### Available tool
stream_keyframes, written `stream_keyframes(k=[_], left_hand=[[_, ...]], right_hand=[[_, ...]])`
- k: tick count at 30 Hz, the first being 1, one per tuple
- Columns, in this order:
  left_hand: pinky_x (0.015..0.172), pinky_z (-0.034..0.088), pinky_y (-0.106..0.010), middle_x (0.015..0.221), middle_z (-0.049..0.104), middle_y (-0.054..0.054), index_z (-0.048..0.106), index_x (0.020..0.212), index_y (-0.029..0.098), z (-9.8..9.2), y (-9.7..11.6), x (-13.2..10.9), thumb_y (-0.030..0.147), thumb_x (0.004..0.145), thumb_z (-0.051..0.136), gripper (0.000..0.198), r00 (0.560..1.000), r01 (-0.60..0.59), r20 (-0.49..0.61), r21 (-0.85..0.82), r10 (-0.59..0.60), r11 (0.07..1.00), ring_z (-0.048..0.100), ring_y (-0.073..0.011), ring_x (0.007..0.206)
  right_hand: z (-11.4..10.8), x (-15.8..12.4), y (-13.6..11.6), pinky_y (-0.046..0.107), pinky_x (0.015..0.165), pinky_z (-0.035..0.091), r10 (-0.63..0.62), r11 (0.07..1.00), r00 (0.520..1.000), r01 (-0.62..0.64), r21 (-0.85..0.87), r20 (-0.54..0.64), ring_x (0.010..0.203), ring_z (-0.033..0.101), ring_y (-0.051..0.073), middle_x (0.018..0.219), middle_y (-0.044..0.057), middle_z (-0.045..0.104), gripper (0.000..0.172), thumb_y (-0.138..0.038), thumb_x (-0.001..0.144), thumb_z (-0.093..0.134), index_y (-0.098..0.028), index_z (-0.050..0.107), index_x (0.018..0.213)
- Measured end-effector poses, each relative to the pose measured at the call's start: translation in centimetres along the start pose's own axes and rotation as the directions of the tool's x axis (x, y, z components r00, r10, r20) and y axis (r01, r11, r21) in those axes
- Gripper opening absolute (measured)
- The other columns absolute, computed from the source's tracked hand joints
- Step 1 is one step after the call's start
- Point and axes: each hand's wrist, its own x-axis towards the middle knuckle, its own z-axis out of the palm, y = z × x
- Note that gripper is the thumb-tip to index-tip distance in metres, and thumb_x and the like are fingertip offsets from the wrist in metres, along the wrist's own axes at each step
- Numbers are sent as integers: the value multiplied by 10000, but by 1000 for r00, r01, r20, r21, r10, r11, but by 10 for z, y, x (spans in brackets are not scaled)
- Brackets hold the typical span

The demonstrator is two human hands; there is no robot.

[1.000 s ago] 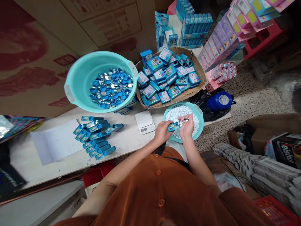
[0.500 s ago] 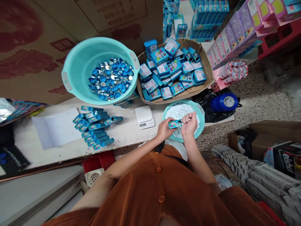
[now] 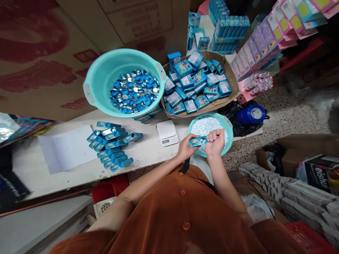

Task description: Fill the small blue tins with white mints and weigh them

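White worktable (image 3: 144,153) extends beneath a large turquoise basin (image 3: 102,72), which contains blue and silver round pieces (image 3: 135,92). To its right, a cardboard tray (image 3: 234,83) holds loose blue boxes. Nearest the operator, a smaller turquoise basin (image 3: 230,135) contains white pellets (image 3: 205,124); a scale (image 3: 167,133) sits to its left. Above the smaller basin, the left hand (image 3: 186,149) grips a blue container (image 3: 195,141) lying sideways. Fingers of the right hand (image 3: 215,143) are folded inward at the container's end; their contents cannot be determined.
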Motion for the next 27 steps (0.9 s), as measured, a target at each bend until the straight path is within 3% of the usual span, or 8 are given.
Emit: stream_keyframes(k=[5, 9, 11, 16, 20, 23, 27], left_hand=[[913, 468, -323, 1103, 678, -18, 592, 996, 233, -18, 1, -9, 151, 706, 681, 314, 993, -119, -18, 50, 120, 992, 610, -200, 1061], [819, 494, -299, 1010, 688, -5, 588, 1010, 229, -26, -14, -20, 217, 691, 723, 347, 999, -17, -26, 74, 19, 997, 642, -189, 934], [815, 489, -291, 1002, 674, -9, 583, 1011, 224, -34, -29, -25, 231, 672, 745, 376, 996, 10, -87, 92, -2, 996, 633, -185, 930], [826, 473, -309, 1014, 631, -44, 583, 975, 210, -70, -79, -25, 175, 668, 729, 342, 945, 73, -327, 219, 3, 973, 600, -208, 965], [825, 470, -320, 999, 632, -39, 573, 997, 212, -95, -115, -12, 126, 677, 690, 352, 895, 159, -444, 241, -37, 957, 600, -215, 943], [840, 466, -329, 994, 636, -38, 574, 994, 209, -107, -132, 3, 136, 689, 679, 330, 875, 165, -484, 249, -25, 954, 597, -218, 948], [843, 470, -341, 996, 639, -40, 576, 996, 204, -114, -148, 23, 171, 669, 717, 358, 874, 165, -485, 237, -31, 957, 601, -223, 938]], right_hand=[[-3, -7, 13, 174, 363, 258, 27, 999, 999, -29, 39, 45, 366, 247, 47, 468, -101, 247, 426, -486, 881, 507, -208, 334, 610], [-16, -6, 18, 167, 357, 264, 177, 978, 978, -187, 95, 106, 356, 266, 49, 456, -100, 265, 381, -406, 915, 476, -207, 353, 614], [-28, -6, 19, 161, 361, 271, 258, 955, 961, -270, 126, 103, 357, 283, 46, 449, -98, 284, 356, -350, 929, 452, -204, 370, 615], [-68, -3, 19, 160, 361, 280, 350, 935, 937, -350, 64, 13, 366, 316, 48, 457, -94, 325, 284, -332, 902, 490, -206, 436, 654], [-95, -2, 21, 143, 347, 262, 390, 912, 908, -404, -68, -155, 386, 349, 39, 502, -79, 404, 206, -319, 856, 536, -198, 486, 697], [-110, 0, 26, 132, 355, 275, 353, 898, 894, -407, -170, -277, 430, 410, 35, 551, -61, 464, 159, -309, 810, 571, -185, 525, 721], [-123, 2, 31, 138, 395, 333, 216, 877, 908, -342, -337, -360, 484, 469, 39, 598, -35, 529, 148, -306, 758, 605, -162, 582, 728]])
